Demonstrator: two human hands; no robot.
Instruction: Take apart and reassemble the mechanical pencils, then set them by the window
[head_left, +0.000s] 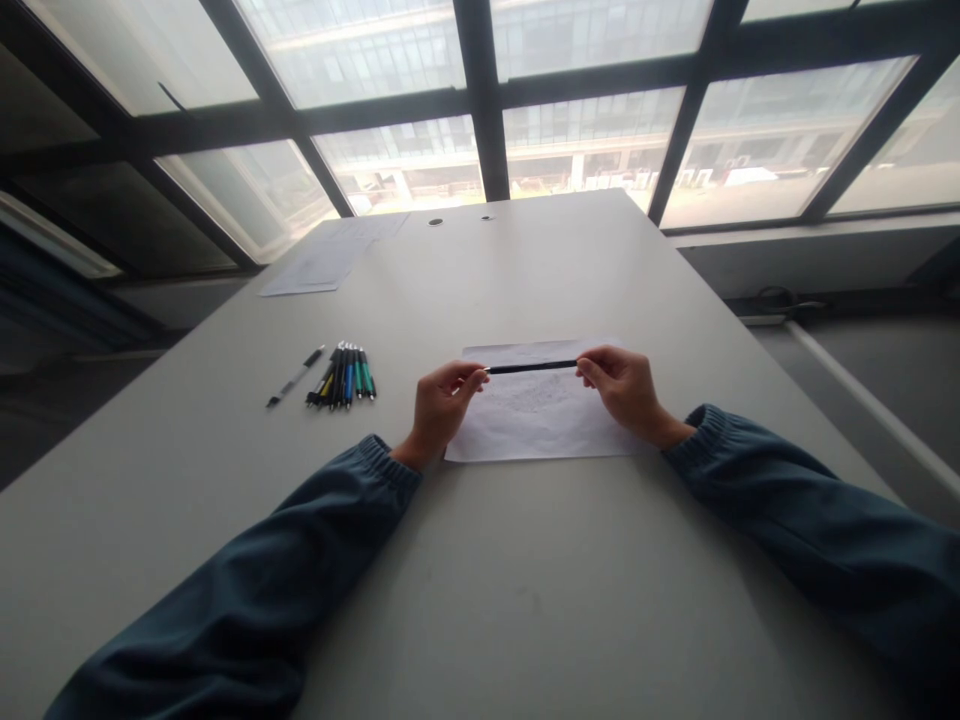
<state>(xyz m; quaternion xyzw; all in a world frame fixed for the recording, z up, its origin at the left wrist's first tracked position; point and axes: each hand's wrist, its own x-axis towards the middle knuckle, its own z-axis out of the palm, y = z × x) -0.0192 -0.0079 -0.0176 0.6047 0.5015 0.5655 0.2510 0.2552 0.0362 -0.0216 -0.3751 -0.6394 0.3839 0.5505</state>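
**Both hands hold 1 dark pen level over a sheet of paper**

Grey and bare along its near edge, the table (pixel 480 600) carries only the 2 dark blue sleeves (pixel 247 610), which come in from the near left and near right corners and meet toward the middle. Just beyond the cuffs, the left hand (pixel 441 405) and the right hand (pixel 626 390) face each other, fingertips pinched shut on opposite ends of a slim black pen (pixel 531 367). The pen hangs level between them, lifted just clear of the surface, so its whole barrel shows; a grip at both ends like this looks suited to pulling or twisting the 2 parts, though that is a judgement. Under the hands lies a white sheet of paper (pixel 536 425), squared to the table edge, with faint marks too pale to read. To the left, well apart from the hands, a cluster of pens (pixel 343 376) lies side by side, yellow, blue and green among the barrels, and 1 single pen (pixel 295 377) lies just left of them, set apart. Farther off on the far left, more sheets (pixel 330 258) rest near the table's corner. Beyond the far edge, large windows (pixel 585 150) with dark frames look onto another building
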